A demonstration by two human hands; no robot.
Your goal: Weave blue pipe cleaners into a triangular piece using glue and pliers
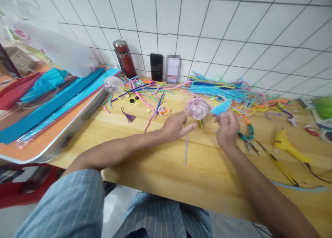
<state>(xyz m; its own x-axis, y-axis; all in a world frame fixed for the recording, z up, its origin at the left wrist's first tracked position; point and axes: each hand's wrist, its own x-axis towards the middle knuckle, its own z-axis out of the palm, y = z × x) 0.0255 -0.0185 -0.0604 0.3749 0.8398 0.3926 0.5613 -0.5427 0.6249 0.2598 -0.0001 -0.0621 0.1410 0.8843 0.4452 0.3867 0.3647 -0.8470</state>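
Note:
Between finger and thumb of my closed right hand is a light-blue flat piece, its pointed end turned up; whether it is paper or felt I cannot tell. My left hand hovers above the wooden table, fingers stretched apart and a little blurred, holding nothing that I can see. Just beyond its fingertips stands a clear, round, pink-rimmed container. Under the left hand lies a thin pale strip. Green-handled pliers rest to the right of my right hand.
Blue pipe cleaners are heaped by the tiled wall. At right lie a yellow glue gun and a yellow cutter. Two phones, one black, lean near a red-brown flask. A purple tassel lies left.

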